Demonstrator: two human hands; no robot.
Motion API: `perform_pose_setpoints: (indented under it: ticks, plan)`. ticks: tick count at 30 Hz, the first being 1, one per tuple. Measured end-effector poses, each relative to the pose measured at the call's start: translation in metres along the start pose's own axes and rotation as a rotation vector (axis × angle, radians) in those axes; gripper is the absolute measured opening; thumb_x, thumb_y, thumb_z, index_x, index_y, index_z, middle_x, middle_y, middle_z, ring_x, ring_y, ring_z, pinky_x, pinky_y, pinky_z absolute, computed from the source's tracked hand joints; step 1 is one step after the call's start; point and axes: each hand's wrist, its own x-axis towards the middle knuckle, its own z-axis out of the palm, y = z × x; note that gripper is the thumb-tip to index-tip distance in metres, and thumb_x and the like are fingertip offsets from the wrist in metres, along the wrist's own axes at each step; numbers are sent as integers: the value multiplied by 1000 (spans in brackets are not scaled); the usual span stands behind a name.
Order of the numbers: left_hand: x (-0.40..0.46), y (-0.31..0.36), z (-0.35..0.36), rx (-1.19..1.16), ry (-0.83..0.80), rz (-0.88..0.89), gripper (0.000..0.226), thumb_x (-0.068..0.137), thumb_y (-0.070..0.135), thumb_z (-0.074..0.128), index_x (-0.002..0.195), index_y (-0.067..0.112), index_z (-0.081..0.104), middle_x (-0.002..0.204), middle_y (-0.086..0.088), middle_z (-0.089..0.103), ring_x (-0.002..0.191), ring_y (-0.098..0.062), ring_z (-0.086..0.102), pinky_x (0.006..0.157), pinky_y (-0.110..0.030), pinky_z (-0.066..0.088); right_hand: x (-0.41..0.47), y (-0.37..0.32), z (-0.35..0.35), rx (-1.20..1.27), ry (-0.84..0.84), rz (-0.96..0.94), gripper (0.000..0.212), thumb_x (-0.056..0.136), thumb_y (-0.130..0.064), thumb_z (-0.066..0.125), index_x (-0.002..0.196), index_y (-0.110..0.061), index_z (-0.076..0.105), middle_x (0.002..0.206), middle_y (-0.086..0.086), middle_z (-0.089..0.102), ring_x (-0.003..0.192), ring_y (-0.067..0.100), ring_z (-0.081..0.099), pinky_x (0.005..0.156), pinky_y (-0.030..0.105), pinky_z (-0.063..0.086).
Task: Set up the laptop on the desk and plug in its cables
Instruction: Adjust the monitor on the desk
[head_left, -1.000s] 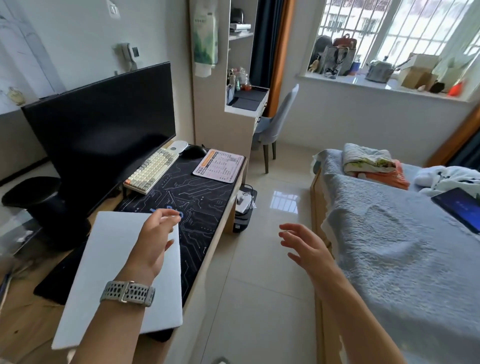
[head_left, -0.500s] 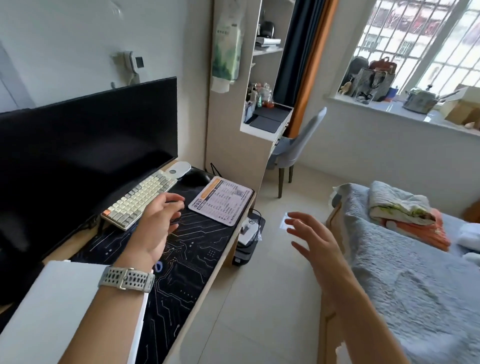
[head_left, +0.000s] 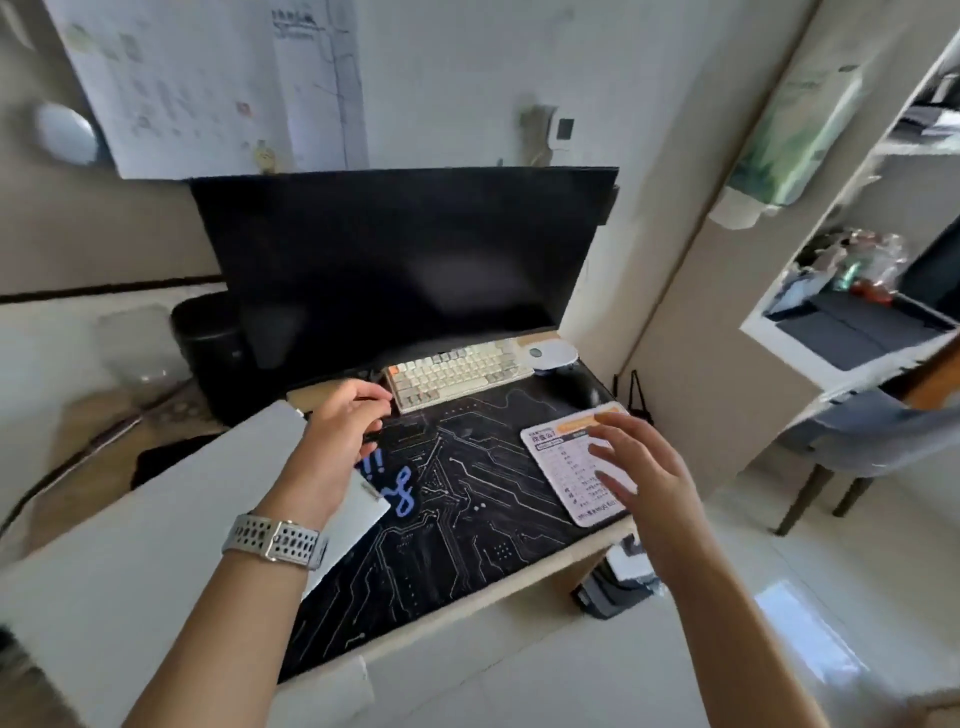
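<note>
On the left part of the desk lies the closed white laptop, flat, its near portion running out of view at the lower left, its far right corner resting on the black circuit-patterned desk mat. The left hand, with a watch on its wrist, hovers above the laptop's far edge with fingers loosely curled toward the cream keyboard; something thin and dark seems to sit at its fingertips, but blur makes it impossible to say whether it holds anything. The right hand is spread and holds nothing, hanging over the printed card at the mat's right side. Behind stands a dark monitor, with a black mouse just right of the keyboard.

The laptop looks thin, stiff and smooth-skinned, probably light enough for one hand yet slippery; both hands at opposite long edges, thumbs on top, would be the safer hold. The lid should be lifted from its front middle, and no cables are clearly visible yet.
</note>
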Motion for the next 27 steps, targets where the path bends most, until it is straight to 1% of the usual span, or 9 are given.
perform_pose_setpoints:
  ticks: [2,5,11,13,17,21,23,25,27]
  plan:
    - [-16,-1,-7,-40,105,-28,10,89,21,57,92,24,66,107,-2,64,100,-17,58,83,-33,44,19,-1,5,-35,-111,0,18,94,-24,56,107,-28,68,113,0,69,110,14,62,98,34,47]
    - [-41,-4,-21,-86,245,-50,11,74,28,59,83,26,64,100,-4,63,94,-17,56,77,-32,41,39,-2,22,-54,-249,-17,16,95,-22,54,104,-26,67,111,1,68,110,14,62,98,35,46]
    - [-54,-24,-24,-61,343,-62,6,82,26,60,86,24,64,102,-5,65,99,-19,57,81,-34,41,65,12,34,-5,-339,-23,20,89,-30,58,106,-25,67,113,0,67,109,13,62,100,37,48]
    - [-43,-27,-16,-65,340,-52,6,88,22,59,86,23,65,104,-7,65,101,-20,57,81,-35,40,77,15,30,-15,-342,-18,26,84,-35,59,106,-25,66,113,0,67,109,12,62,101,38,48]
    - [-4,-20,-1,-80,319,-15,11,89,24,58,84,27,67,115,-6,64,103,-18,58,82,-33,41,117,13,18,-41,-314,-29,17,95,-27,55,108,-25,65,115,0,66,111,14,61,103,41,46]
    - [44,8,11,-73,261,71,16,94,23,54,91,29,68,111,-1,66,106,-16,58,82,-32,41,159,-5,7,-99,-294,-71,22,96,-32,51,115,-31,63,122,-4,64,114,11,59,105,38,45]
    - [63,23,19,-67,231,119,18,96,24,52,96,30,69,115,1,66,111,-16,57,83,-30,43,178,-18,2,-119,-286,-105,25,98,-34,49,120,-35,60,125,-7,61,116,8,57,102,32,45]
    - [79,35,27,-51,183,160,19,97,26,51,100,33,68,119,3,64,115,-15,56,87,-31,47,194,-29,-3,-93,-248,-132,27,98,-33,48,124,-36,58,127,-11,60,117,5,55,97,27,44]
    - [87,42,33,-27,147,175,18,94,34,52,101,39,68,116,12,65,117,-9,55,95,-38,48,206,-33,-7,-94,-225,-164,29,99,-31,48,127,-37,56,128,-15,58,119,1,52,101,29,40]
